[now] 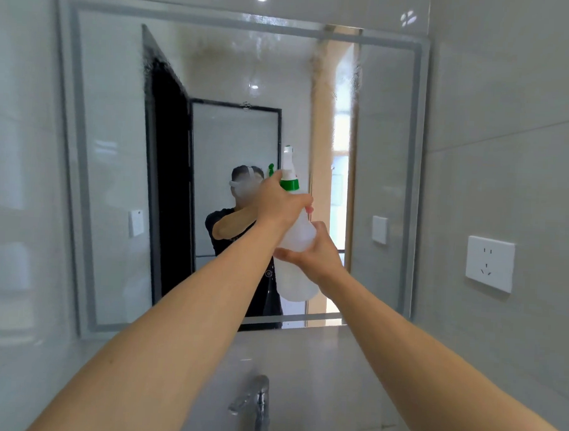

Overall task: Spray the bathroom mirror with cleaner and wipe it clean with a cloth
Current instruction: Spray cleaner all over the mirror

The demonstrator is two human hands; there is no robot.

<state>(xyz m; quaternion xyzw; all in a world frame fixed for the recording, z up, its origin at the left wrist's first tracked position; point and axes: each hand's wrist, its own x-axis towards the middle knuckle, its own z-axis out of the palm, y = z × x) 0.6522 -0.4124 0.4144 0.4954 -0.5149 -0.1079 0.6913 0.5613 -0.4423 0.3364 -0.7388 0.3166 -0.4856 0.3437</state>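
Observation:
A white spray bottle point(298, 235) with a green collar and white nozzle is held up in front of the large wall mirror point(115, 175), nozzle pointing at the glass. My left hand point(282, 203) grips the bottle's neck at the trigger. My right hand point(314, 252) holds the bottle's body from the right and below. Misty spray patches and droplets show on the upper part of the glass. No cloth is in view.
A chrome tap point(255, 403) stands below at the bottom centre. A white wall socket point(489, 263) sits on the tiled wall to the right of the mirror. The mirror reflects a person, a dark doorway and a switch.

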